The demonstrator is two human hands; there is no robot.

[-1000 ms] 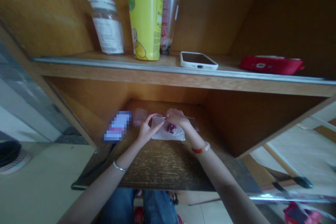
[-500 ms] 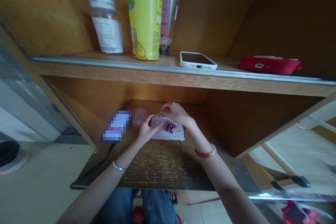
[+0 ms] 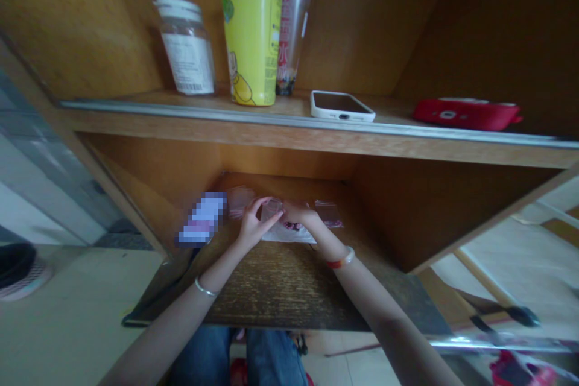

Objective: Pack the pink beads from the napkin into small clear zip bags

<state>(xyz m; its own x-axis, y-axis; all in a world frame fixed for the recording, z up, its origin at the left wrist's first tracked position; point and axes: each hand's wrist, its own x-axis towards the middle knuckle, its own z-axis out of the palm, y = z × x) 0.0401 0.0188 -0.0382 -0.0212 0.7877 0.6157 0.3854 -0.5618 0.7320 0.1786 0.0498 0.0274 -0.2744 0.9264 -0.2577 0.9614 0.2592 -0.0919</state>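
My left hand (image 3: 253,226) is closed on a small clear plastic bag (image 3: 271,208), thumb along its near side and fingers at the far edge. Against the bag's right side, my right hand (image 3: 299,213) is curled with its fingertips together; what they hold is too small and blurred to make out. Below both hands lies a white sheet or pouch (image 3: 283,235), with a cluster of dark pink beads (image 3: 293,226) on it, partly covered by the right hand. Right of that hand rests a clear zip bag (image 3: 328,212) with similar pink pieces along its bottom.
More clear bags (image 3: 239,200) lie left of my hands, beside a blurred-out phone-like panel (image 3: 202,220). The shelf above (image 3: 289,123) carries a white-capped jar (image 3: 187,51), a yellow bottle (image 3: 251,36), a clear cup (image 3: 296,18), a white-cased phone (image 3: 342,106) and a red case (image 3: 465,113).
My right hand has come down and nearer over the beads, uncovering the zip bag on the right. The clear bag now shows in my left hand, which has stayed nearly in place.
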